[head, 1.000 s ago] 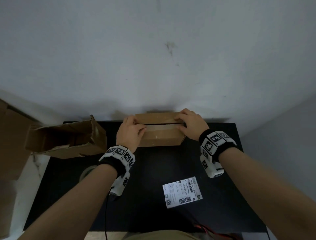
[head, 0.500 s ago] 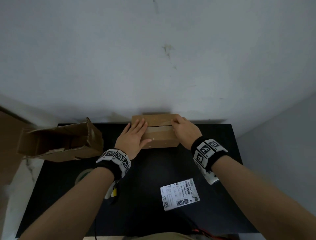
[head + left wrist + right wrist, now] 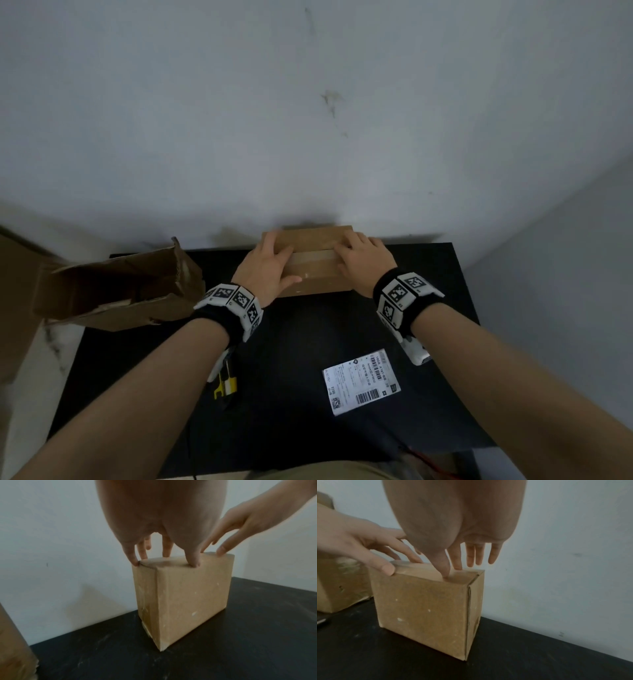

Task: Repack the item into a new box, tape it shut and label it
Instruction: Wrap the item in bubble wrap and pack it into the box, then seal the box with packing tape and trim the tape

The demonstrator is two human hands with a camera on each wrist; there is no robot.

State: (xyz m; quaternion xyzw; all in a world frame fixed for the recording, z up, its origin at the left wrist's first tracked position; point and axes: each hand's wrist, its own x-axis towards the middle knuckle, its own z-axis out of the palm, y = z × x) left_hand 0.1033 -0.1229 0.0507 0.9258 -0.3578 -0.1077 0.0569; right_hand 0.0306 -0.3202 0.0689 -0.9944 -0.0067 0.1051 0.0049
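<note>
— Two cardboard boxes on the black rectangular tabletop point(image 3: 342, 329), then?

— Two. One small closed brown cardboard box point(image 3: 313, 270) stands upright at the table's far edge, upper centre of the head frame, against the pale wall point(image 3: 308, 120). One larger, torn, open brown cardboard carton point(image 3: 120, 291) lies on its side at the left of the frame, well apart from the small box.

— And the hands?

— Two, both on the small box's top. The left hand point(image 3: 265, 270) lies flat, fingers straight and slightly spread, thumb on the near edge. The right hand point(image 3: 364, 262) presses down likewise, fingers straight and slightly apart. Neither grips anything.

— Labels?

— One white rectangular shipping label with barcodes point(image 3: 361, 382) lies flat on the table, lower right of centre, apart from the box. One small yellow and white plug point(image 3: 226, 387) hangs below the left wrist.
</note>
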